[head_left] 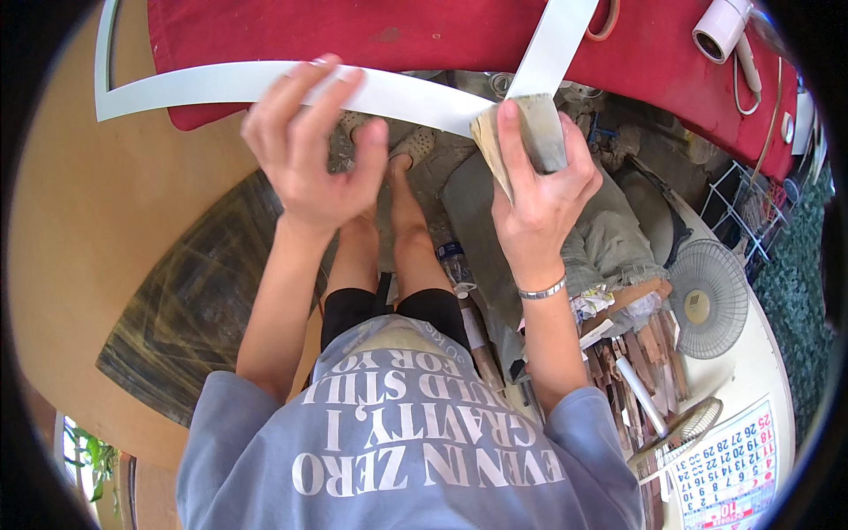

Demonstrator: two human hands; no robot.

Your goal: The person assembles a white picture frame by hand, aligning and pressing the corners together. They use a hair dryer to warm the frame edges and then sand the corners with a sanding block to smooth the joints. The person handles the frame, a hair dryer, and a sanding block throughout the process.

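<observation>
A white flat-sided frame [212,84] lies over the edge of a red cloth [353,35], and its near strip juts out past the cloth. My left hand [309,146] is at this strip, fingers loosely spread and overlapping it, with nothing held; whether the fingertips press on it I cannot tell. In my right hand [543,194] is a sanding block [539,132], grey with a worn, yellowish sheet at its side. The block is at the frame's corner, where the near strip meets a second strip [555,44] running away from me. My index finger lies along the block.
On the cloth's far right are a pink-white cylindrical tool [723,31] with a cord and an orange ring-shaped handle [605,22]. A fan [707,299], wood offcuts [649,362] and a calendar sheet [724,464] are at right. A dark panel [199,300] leans at left.
</observation>
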